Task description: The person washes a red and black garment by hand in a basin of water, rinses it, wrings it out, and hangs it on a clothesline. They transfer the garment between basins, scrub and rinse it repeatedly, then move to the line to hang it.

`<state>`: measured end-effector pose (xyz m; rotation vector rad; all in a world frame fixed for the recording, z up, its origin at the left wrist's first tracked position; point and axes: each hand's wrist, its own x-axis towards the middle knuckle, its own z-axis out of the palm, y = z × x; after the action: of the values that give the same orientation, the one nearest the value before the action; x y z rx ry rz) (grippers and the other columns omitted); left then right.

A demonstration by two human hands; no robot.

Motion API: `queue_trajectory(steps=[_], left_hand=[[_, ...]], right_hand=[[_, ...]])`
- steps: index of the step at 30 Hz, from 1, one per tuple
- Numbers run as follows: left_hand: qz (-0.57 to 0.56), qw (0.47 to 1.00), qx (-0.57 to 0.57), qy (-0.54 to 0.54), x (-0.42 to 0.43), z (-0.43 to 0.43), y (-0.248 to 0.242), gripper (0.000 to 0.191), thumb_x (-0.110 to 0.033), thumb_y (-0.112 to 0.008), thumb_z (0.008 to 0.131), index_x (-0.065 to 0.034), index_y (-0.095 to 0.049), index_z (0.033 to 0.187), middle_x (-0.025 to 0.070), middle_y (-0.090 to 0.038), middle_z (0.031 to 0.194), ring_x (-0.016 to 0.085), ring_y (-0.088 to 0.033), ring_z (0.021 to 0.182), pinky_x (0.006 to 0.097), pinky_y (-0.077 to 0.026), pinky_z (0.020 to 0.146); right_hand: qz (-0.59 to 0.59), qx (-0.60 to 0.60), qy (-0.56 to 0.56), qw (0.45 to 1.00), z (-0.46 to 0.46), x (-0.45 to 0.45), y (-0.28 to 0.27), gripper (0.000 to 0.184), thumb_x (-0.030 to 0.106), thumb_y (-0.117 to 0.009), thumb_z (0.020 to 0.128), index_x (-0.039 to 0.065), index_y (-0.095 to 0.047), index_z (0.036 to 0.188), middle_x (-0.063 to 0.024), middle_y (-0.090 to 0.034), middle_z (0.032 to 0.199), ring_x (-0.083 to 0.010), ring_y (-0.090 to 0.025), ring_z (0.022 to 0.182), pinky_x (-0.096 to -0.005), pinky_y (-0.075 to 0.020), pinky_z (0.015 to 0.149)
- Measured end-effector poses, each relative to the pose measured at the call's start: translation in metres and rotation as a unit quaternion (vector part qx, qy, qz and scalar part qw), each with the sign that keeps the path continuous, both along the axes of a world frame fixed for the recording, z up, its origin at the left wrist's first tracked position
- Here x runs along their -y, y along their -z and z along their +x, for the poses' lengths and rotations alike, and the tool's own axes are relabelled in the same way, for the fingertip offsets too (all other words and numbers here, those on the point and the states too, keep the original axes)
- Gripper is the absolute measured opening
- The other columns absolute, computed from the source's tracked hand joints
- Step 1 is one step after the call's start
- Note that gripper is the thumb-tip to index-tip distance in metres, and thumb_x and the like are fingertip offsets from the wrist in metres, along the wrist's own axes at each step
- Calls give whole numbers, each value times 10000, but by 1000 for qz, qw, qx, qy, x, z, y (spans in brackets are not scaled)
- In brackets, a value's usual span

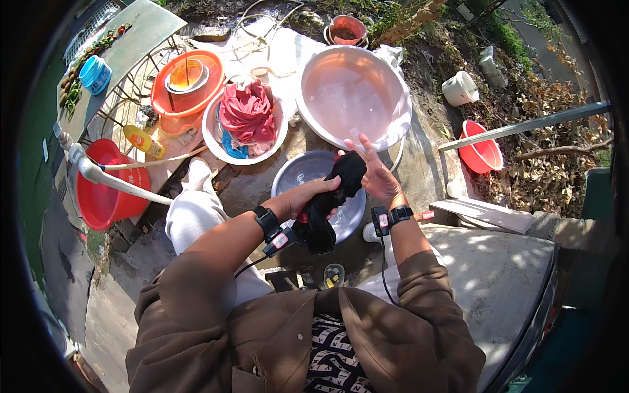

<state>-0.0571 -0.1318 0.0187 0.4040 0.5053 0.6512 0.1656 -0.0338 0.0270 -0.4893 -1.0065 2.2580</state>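
A black cloth (319,221), bunched up and showing some red, hangs over a grey basin (295,169) that has liquid in it. My left hand (314,194) grips the cloth, with the thumb on top. Fingers apart, my right hand (376,172) is raised at the cloth's upper end; whether its palm touches the cloth is hard to tell. Beyond the grey basin stands a large pale basin (403,118) of cloudy water. To its left, a white basin (209,130) holds a bunched red cloth (248,113) and a blue cloth (233,146).
An orange basin (159,91) with stacked bowls, a yellow bottle (142,141) and a red tub (105,196) stand at left, near a white pipe (123,186). A metal bar (526,126) crosses above a red basin (484,152) at right. A stone slab (481,275) lies beside me.
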Motion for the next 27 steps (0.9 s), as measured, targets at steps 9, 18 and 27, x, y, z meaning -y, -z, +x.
queue_trajectory(steps=[9,18,27], left_hand=[[-82,986,145,-10,4,6,-12,656,-635,-588,916,-48,-546,1207,74,-599,986,164,-614,797,312,-550,687],[86,993,-71,28,0,-5,-49,570,-315,-787,863,-79,-441,1250,11,-561,868,98,-591,683,257,-525,608],[158,976,-149,-30,9,12,-23,389,-218,-754,811,-45,-532,1079,15,-575,811,89,-572,612,238,-483,547]], right_hand=[[22,-48,-60,997,-47,-17,-23,556,325,-768,854,103,-521,1300,-169,-628,1140,-395,-591,1186,-561,-508,979],[127,234,-19,964,-54,-1,-71,136,84,-708,874,57,-582,918,-58,-637,918,-160,-652,870,-308,-543,822],[370,450,72,810,-69,39,-65,157,113,-734,838,44,-595,861,-6,-607,784,-83,-549,731,-258,-488,690]])
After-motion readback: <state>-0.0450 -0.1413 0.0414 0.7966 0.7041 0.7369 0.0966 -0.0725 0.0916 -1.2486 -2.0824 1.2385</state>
